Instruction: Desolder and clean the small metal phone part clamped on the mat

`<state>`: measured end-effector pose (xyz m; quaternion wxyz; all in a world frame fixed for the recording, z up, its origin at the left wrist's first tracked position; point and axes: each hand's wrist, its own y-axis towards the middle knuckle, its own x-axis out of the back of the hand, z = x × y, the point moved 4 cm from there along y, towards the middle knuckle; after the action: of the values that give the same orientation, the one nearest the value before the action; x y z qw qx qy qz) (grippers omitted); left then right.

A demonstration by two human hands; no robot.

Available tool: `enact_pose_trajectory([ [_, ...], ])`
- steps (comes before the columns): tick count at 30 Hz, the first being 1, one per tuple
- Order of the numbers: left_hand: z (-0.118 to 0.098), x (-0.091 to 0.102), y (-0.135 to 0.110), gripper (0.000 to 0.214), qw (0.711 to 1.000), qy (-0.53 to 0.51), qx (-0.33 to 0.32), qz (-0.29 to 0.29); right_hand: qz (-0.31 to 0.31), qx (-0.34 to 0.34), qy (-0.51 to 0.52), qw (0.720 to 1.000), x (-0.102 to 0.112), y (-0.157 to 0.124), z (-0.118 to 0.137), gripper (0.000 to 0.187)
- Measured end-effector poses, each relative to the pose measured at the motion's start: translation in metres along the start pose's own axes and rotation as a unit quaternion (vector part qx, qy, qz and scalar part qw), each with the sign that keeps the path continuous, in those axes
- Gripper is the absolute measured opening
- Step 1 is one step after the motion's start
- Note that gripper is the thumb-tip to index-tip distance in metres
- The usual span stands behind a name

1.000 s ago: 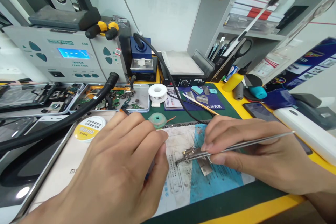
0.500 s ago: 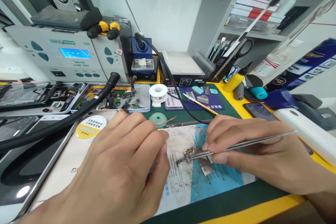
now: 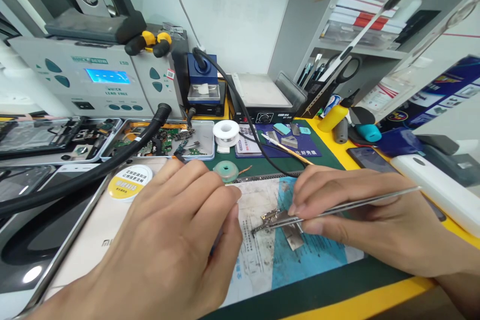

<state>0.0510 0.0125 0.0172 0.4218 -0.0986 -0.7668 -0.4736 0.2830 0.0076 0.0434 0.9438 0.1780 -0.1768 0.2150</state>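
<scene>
My right hand [image 3: 360,220] pinches a pair of metal tweezers [image 3: 337,208], which slant down to the left. Their tips meet a small phone circuit board [image 3: 268,225], partly covered by the tweezers. A flat silver metal piece [image 3: 294,239] lies beside the board, under the tweezers. Both rest on a stained white-and-blue printed sheet [image 3: 258,270]. To the left, my left hand [image 3: 168,235] is closed with its back toward me; its curled fingers hide whatever they hold. A dark tip with a bit of orange [image 3: 179,158] shows just beyond its knuckles.
A thick black hose [image 3: 146,135] crosses the left side from a hot-air station [image 3: 108,75]. Behind the sheet are a solder spool [image 3: 226,132], a green wick reel [image 3: 226,171] and a parts tray [image 3: 210,140]. A white-handled brush [image 3: 288,148] lies behind my right hand.
My right hand and the tweezers have shifted very slightly to the left. The left hand and the board look the same.
</scene>
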Motion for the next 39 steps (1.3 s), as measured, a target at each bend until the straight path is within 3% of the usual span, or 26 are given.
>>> enact_pose_trajectory([
  [39,0.0013,-0.0018,-0.0003,0.010,1.000,0.001,-0.008,0.003,-0.015,-0.028,-0.009,0.999,0.0020,-0.0015,-0.0050,0.026],
])
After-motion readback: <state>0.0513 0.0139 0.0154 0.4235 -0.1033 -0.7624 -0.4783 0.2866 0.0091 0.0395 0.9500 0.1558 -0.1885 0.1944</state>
